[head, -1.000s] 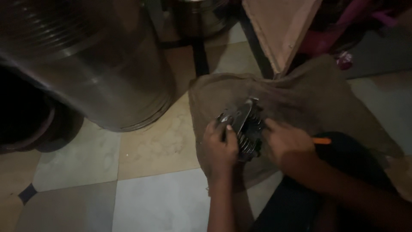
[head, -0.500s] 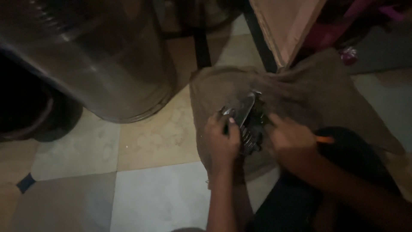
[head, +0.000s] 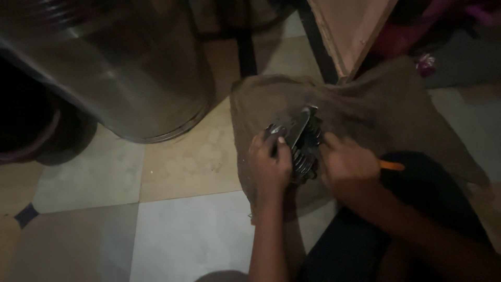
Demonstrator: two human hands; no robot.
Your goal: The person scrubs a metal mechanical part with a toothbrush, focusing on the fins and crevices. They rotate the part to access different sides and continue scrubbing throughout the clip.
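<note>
Finned metal part (head: pixel 300 143) sits on the brown sack (head: pixel 365 109), right of the steel drum (head: pixel 120 68). Left hand (head: pixel 270 164) clamped on it; right hand (head: pixel 347 164) closed around an orange-handled tool (head: pixel 391 166). Risk: tool slips off the fins toward the left fingers; dim light worsens aim.

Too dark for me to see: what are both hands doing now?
Left hand: closed on the finned metal part.
Right hand: closed around an orange-handled tool, beside the part.

Metal part (head: pixel 298 141) on sack (head: pixel 376 109), sack spread on floor (head: pixel 177 172). Left hand (head: pixel 270 166) at part's left, right hand (head: pixel 347 164) at its right. Drum (head: pixel 109 68) well left, board (head: pixel 355 26) behind sack.
</note>
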